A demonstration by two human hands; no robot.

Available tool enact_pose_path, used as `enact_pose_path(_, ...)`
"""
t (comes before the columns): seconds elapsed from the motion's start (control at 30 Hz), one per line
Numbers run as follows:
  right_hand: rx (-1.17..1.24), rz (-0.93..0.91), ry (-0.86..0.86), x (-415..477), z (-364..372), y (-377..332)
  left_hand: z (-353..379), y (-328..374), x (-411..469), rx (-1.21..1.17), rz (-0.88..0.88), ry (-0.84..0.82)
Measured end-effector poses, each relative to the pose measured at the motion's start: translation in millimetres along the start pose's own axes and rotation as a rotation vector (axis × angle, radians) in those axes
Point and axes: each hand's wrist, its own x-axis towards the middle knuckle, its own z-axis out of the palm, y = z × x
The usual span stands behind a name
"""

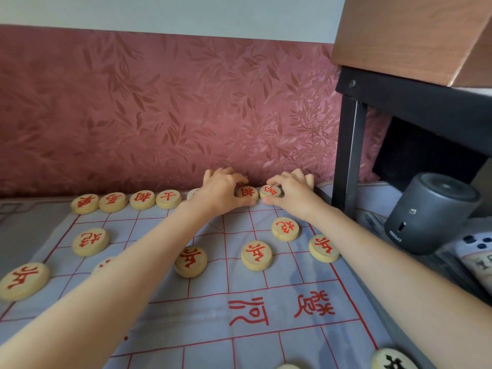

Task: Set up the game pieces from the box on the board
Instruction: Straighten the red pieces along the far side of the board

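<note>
A pale blue cloth board with red grid lines lies in front of me. Round wooden pieces with red characters stand on it: a far row starting at the left, two cannons, and several soldiers such as one at the middle. My left hand pinches a red piece in the far row. Right beside it, my right hand pinches another red piece. A black-lettered piece shows at the bottom right. No box is in view.
A red leaf-patterned wall rises directly behind the far row. A dark table leg and a wooden tabletop stand at the right. A dark grey cylinder sits by the board's right edge.
</note>
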Motion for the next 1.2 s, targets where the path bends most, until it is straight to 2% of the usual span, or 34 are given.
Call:
enact_pose_path(0.4,0.007,0.038,0.005,-2.1,-4.4,-5.2,-4.3,6.6,-18.4,-0.028,0.204,0.042)
enact_pose_path(0.6,0.056,0.080,0.002,-7.8,-9.4,-6.5,-3.5,4.4,-24.8,-0.062,0.223,0.055)
enact_pose_path(0.77,0.228,0.220,0.116,-9.0,-30.7,10.1,1.4,13.4,-24.1,-0.071,0.242,-0.037)
enact_pose_path(0.83,0.285,0.260,0.079,-8.7,-30.6,13.1,5.8,21.0,-24.4,-0.037,0.248,-0.094)
enact_pose_path(1.0,0.203,0.230,-0.089,-11.1,-16.5,15.3,12.3,26.3,-21.1,-0.016,0.226,-0.149)
enact_pose_path(1.2,0.119,0.228,-0.026,-12.4,-14.6,16.5,13.2,25.7,-23.2,-0.012,0.230,-0.116)
